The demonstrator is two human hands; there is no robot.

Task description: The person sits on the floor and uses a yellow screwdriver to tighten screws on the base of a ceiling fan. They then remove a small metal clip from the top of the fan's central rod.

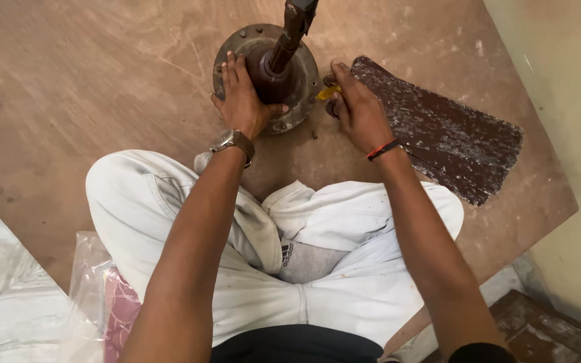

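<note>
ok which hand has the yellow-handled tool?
The right hand, with the red-and-black wrist band, grips the yellow-handled tool. The left hand, with the watch, rests flat on the round hub.

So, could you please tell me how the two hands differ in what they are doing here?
The left hand lies flat, fingers spread, on the round metal hub; the right hand is curled around a small yellow-handled tool beside it. The left wrist carries a watch, the right a red and black band. Both are bare.

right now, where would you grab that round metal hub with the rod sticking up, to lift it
Probably by the upright rod, wrapping it from the side just above the dome. The flat round flange lies flush on the wooden board, leaving little edge to get under, and the left hand already covers its near side.
</note>
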